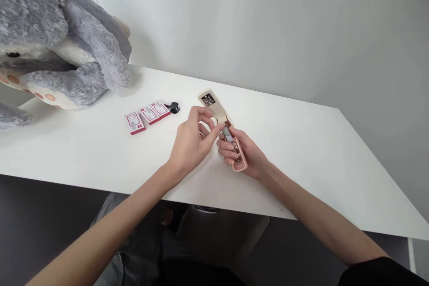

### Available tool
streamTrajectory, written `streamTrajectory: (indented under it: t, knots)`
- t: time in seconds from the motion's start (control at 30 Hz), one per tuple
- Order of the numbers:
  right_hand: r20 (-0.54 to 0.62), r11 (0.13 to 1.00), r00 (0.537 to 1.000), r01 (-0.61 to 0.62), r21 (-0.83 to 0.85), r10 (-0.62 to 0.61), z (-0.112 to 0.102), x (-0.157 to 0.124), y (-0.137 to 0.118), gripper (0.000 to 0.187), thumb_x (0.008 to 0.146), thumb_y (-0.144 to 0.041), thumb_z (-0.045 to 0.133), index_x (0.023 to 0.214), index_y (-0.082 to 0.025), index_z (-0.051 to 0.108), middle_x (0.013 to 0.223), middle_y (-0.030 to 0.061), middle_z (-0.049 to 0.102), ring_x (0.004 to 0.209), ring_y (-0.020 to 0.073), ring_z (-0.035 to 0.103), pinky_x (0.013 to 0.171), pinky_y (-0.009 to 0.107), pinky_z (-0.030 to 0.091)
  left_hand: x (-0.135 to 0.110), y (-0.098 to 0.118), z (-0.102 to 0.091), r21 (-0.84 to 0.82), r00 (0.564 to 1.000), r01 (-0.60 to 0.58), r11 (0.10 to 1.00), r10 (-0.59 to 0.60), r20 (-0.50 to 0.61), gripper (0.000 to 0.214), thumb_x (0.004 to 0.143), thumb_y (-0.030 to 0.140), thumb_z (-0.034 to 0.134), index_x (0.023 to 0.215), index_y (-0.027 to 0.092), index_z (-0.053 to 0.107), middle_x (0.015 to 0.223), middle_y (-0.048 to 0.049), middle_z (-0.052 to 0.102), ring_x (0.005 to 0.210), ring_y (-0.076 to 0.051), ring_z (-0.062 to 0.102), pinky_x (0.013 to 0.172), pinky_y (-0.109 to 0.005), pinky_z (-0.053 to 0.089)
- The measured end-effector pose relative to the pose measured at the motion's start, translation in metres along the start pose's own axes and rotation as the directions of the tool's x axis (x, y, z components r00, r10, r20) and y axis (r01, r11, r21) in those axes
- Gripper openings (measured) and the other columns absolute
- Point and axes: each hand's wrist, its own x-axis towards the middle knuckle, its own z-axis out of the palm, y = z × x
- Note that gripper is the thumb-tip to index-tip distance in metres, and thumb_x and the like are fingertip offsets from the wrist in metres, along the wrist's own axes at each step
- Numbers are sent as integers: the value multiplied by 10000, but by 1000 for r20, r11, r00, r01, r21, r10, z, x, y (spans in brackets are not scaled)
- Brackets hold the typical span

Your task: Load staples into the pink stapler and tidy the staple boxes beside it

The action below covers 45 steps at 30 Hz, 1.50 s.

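A pink and cream stapler (238, 161) is swung open over the white table (301, 143), its cream top cover (211, 103) tilted up and back. My right hand (246, 154) is wrapped round the pink base from below. My left hand (192, 138) is pinched at the metal staple channel (228, 133) in the middle of the stapler, thumb and fingers pressed together there. What the fingertips hold, if anything, is too small to make out.
Three small red and white staple boxes (147, 115) lie in a row on the table to the left, with a black binder clip (174, 107) beside them. A large grey plush toy (56, 40) sits at the table's far left corner.
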Motion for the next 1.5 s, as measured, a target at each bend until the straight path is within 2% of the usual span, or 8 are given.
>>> streamTrajectory:
  t: [0.13,0.3,0.5,0.77,0.87,1.0,1.3,1.5]
  knots:
    - [34,993,992,-120,7,120,-1,0,0,352,997,-542,624,927,-197,632,665,-70,501,496,80,450,483,179,543,-2,-4,-2,-74,989,133,988,-137,-50,464,888,421,763,1143,241,419,894,35,663,680,-116,665,634,-261,540]
    - [166,969,955,-248,5,244,-4,0,1,425,1030,-584,557,916,-181,632,605,-76,503,427,82,448,404,191,534,-3,-4,-11,-246,927,374,894,-363,93,502,961,545,652,1269,223,421,989,-26,682,667,-115,650,644,-284,564]
    - [279,931,892,-363,-31,356,-16,4,4,487,1100,-594,378,957,-183,597,581,-78,534,363,89,463,362,207,538,-3,-15,-16,-352,892,451,820,-416,176,478,980,608,600,1246,214,552,809,24,563,571,-104,492,543,-264,469]
    - [400,920,841,-392,-13,364,-32,8,6,552,1113,-622,238,993,-193,565,563,-79,562,300,95,433,326,221,523,0,-40,-21,-227,901,356,907,-397,-174,593,901,518,745,1317,219,445,1078,-41,624,876,-151,629,764,-290,515]
    - [454,912,813,-410,-3,366,-35,9,8,575,1114,-626,193,993,-200,559,566,-75,576,284,99,426,305,229,513,-1,-37,-23,-409,877,440,800,-480,5,661,894,574,747,1350,196,453,1164,-98,702,956,-190,690,838,-339,550]
    - [509,905,775,-425,-21,376,-34,9,8,616,1114,-622,137,1025,-197,574,559,-72,574,284,109,439,296,236,506,-2,-34,-22,-594,879,477,648,-366,307,536,944,604,682,1222,146,654,1242,-167,757,1094,-254,726,920,-377,582]
    - [234,988,960,-142,-66,153,-30,4,-18,743,1061,-734,175,1457,-210,521,986,71,726,462,99,488,347,212,435,2,-39,-25,-638,844,473,607,-521,130,393,857,457,833,1003,99,761,1037,-152,822,1002,-242,790,966,-345,648]
    - [146,959,980,164,-232,-132,-35,5,-20,788,904,-867,478,1470,-320,488,994,27,711,490,112,479,395,241,415,0,-40,-32,-468,838,500,729,-543,49,406,814,474,859,1020,159,705,921,-97,832,907,-260,815,906,-365,643]
